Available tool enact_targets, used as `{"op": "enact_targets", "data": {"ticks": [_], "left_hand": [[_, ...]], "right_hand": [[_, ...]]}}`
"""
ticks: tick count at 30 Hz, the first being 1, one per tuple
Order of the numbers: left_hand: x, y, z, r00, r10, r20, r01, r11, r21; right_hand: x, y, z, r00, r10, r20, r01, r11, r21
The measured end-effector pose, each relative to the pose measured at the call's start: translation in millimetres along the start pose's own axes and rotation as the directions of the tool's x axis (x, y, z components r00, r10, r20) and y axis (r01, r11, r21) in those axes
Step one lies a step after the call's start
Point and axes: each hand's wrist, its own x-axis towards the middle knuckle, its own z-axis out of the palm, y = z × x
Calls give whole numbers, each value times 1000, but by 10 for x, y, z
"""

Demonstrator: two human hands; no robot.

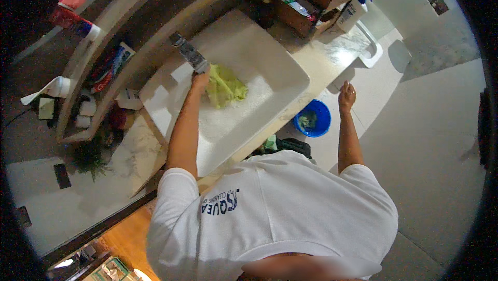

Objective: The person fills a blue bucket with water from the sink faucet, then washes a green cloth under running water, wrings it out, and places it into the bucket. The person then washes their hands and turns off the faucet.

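My left hand (200, 80) is inside the white rectangular sink (268, 63), at the end of the metal faucet (190, 53). A crumpled yellow-green cloth (225, 86) lies against its fingers in the basin. The faucet and cloth partly hide the fingers, so their grip is unclear. Off to the right, my right hand (347, 96) hangs beyond the counter edge with its fingers together and nothing visible in it. Near it, lower down, stands a blue bucket (326, 119) holding a pale greenish cloth or cloudy water.
A brown box (295, 16) of toiletries and a white pump bottle (352, 14) stand on the counter (323, 57) beyond the sink. Toothpaste tubes (116, 63) rest in the curved shelf. A green plant (91, 156) is at left. A white toilet-seat-like loop (373, 47) projects at right.
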Motion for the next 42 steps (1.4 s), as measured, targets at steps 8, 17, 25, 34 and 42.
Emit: {"op": "enact_targets", "data": {"ticks": [8,17,25,34,42], "left_hand": [[-418,-55,-243,992,-120,27,115,832,-543],[-1278,495,-1152,995,101,21,-25,433,-901],[-876,-69,-130,955,169,246,287,-295,-911],[-327,-192,613,935,-250,251,234,-94,-968],[-435,-469,-42,929,-154,336,347,44,-937]], "right_hand": [[-376,-2516,1187,673,-622,401,215,683,698],[-890,-3018,2073,143,-620,772,402,749,527],[-1157,-3401,1656,342,-286,895,-848,316,425],[-938,-3379,1858,650,-432,625,197,890,411],[-1054,-3231,1754,506,-681,529,50,636,770]]}}
